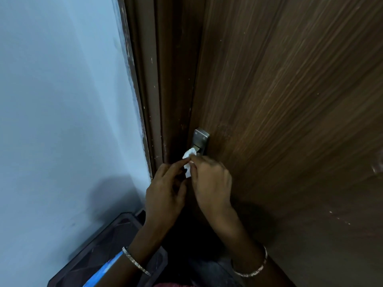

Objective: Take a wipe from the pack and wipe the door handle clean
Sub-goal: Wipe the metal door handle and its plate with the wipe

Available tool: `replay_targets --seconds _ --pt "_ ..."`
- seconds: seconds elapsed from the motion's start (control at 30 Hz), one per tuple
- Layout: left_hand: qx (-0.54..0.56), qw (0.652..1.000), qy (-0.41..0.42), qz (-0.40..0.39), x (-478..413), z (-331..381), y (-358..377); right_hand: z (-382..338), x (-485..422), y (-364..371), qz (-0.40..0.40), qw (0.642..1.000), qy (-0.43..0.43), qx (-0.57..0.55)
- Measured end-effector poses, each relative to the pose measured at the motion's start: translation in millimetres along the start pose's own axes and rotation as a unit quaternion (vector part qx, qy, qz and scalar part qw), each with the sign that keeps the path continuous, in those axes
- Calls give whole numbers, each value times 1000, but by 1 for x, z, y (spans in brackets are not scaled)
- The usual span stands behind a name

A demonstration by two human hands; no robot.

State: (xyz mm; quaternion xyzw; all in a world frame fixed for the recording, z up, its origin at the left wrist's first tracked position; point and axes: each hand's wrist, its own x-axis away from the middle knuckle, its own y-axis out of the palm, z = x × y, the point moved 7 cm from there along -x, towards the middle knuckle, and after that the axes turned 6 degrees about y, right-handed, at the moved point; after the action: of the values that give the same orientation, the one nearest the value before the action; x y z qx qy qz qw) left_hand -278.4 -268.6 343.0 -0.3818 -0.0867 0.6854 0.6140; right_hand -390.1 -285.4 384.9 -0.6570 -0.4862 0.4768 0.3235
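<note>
A crumpled white wipe (188, 159) is pinched between the fingertips of my left hand (165, 191) and my right hand (211, 183). Its top end touches the metal door handle (200, 139), a silver plate with screws on the brown wooden door (290, 121). Both hands sit just below the handle, and its lever is mostly hidden behind the wipe and my right fingers. A blue and white wipe pack (103, 270) shows under my left forearm at the bottom edge.
A pale blue wall (62, 121) fills the left. The dark brown door frame (153, 100) runs between wall and door. A dark patterned stool or bin (107, 235) stands low on the left, under my left arm.
</note>
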Motion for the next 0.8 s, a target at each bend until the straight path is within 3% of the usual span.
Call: replay_targets --seconds 0.13,0.23,0.33,0.4,0.57,0.8 --pt "-27 998 54 -4 -1 9 7 27 8 -8 -45 993 32 -101" --pt "-37 995 91 27 -5 13 13 42 6 -13 -117 965 58 -226" --pt "-13 994 77 71 -10 11 15 66 5 -11 -135 879 163 -427" --pt "41 994 17 103 -12 2 13 84 9 -4 -111 822 249 -501" --pt "124 972 -113 166 -21 -16 5 104 26 11 -95 791 308 -520" --pt "90 989 -94 69 -51 -31 20 103 30 9 -86 784 297 -538"
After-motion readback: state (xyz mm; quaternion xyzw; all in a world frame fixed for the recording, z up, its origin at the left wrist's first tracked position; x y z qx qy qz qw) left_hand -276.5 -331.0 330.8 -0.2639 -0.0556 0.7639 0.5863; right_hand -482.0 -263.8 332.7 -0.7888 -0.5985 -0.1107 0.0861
